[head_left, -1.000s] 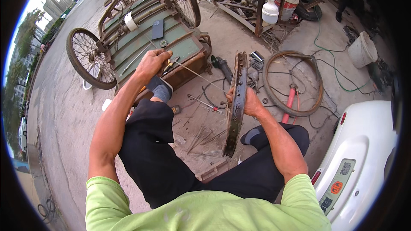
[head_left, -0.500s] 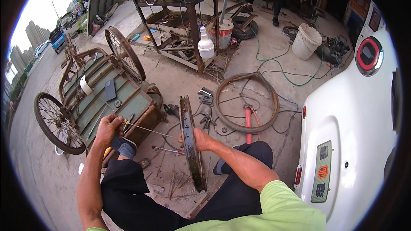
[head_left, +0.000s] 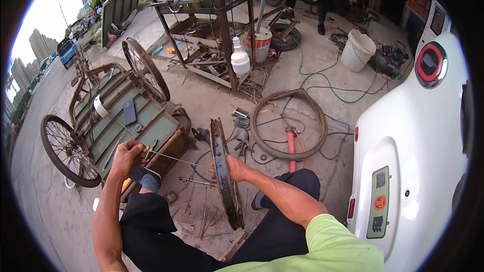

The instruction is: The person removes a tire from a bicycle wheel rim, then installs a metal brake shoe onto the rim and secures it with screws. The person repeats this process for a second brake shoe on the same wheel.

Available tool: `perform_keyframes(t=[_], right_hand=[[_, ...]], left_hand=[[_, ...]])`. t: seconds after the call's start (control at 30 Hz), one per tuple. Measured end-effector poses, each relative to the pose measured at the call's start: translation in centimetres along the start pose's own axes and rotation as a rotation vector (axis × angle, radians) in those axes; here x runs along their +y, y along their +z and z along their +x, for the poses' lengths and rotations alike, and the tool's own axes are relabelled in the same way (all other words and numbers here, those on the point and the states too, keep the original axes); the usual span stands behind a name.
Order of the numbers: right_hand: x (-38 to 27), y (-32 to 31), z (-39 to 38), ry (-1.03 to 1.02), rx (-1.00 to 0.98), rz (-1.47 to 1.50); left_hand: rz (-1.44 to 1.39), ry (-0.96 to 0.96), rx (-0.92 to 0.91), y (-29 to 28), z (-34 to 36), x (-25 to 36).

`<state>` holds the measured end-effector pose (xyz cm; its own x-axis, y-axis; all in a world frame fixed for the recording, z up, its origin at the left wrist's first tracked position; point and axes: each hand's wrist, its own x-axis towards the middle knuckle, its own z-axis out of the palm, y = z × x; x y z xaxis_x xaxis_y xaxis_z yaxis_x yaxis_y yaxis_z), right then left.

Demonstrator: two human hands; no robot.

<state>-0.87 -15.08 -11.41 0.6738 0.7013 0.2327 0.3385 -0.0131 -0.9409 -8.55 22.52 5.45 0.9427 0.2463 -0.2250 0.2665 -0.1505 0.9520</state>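
My right hand (head_left: 236,167) is closed round a bare, dark, worn wheel rim (head_left: 228,194) and keeps it upright, edge-on, between my knees. A thin metal spoke (head_left: 176,159) runs from the rim's left side across to my left hand (head_left: 127,157). The fingers of that hand are pinched on the spoke's end, with small brassy pieces showing beside the fingertips. Whether the far end passes into the rim is hidden by my right hand. Several loose spokes (head_left: 205,220) are scattered on the ground below, and a red-handled tool (head_left: 207,183) lies just left of the rim.
On the left an overturned tricycle cart (head_left: 113,116) carries a phone (head_left: 129,112) on its underside. Ahead lie a tyre (head_left: 322,121) and a red pump (head_left: 292,148). A rusty tool rack (head_left: 222,35) stands behind, a white car (head_left: 398,136) on the right. Someone sits at the back.
The view has shifted slightly. The rim, the spoke and both hands keep nearly the same places and grips, with the rim and my hands a little lower in the picture.
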Motion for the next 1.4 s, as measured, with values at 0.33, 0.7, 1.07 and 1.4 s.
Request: perform_keyframes(t=[0.33, 0.7, 1.07, 1.4], right_hand=[[-0.8, 0.1, 0.1, 0.039, 0.003, 0.04], [0.0, 0.1, 0.2, 0.05, -0.024, 0.062], [-0.5, 0.1, 0.1, 0.072, 0.027, 0.029], [-2.1, 0.9, 0.9, 0.122, 0.004, -0.062]], left_hand=[[-0.056, 0.048, 0.058, 0.4, 0.4, -1.0], [0.119, -0.075, 0.162, 0.2, -0.3, 0.9], [0.176, 0.041, 0.013, 1.1, 0.1, -0.4], [0.479, 0.083, -0.27, 10.3, -2.9, 2.0]])
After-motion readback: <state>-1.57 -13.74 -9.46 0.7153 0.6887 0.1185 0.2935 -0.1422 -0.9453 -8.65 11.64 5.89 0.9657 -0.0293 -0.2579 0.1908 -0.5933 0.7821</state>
